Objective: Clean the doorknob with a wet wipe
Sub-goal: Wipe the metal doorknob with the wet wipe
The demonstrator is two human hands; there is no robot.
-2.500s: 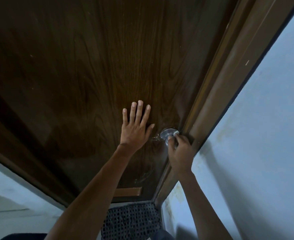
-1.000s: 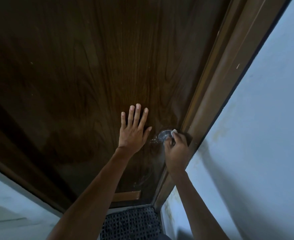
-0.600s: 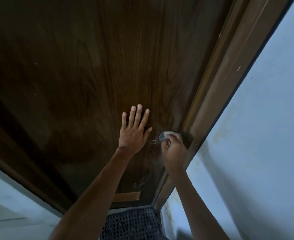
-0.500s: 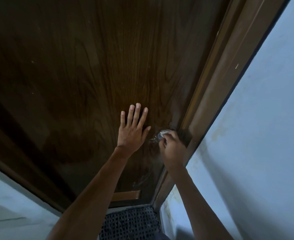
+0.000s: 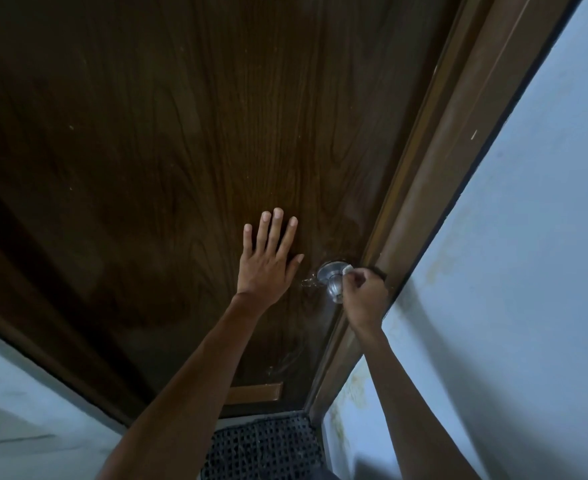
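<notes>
From the head camera, the left hand (image 5: 268, 268) lies flat on the dark wooden door (image 5: 181, 150), fingers spread wide, just left of the metal doorknob (image 5: 332, 282). The right hand (image 5: 365, 299) is curled around a small white wet wipe (image 5: 348, 270), pressing it against the right side of the doorknob, close to the brown door frame (image 5: 458, 150). A woven mat (image 5: 264, 448) lies on the floor below.

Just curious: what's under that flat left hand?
Dark wooden door; the left hand lies spread, open, against it. The patch beneath the palm is covered. The doorknob sits beside it, at the right hand.
</notes>
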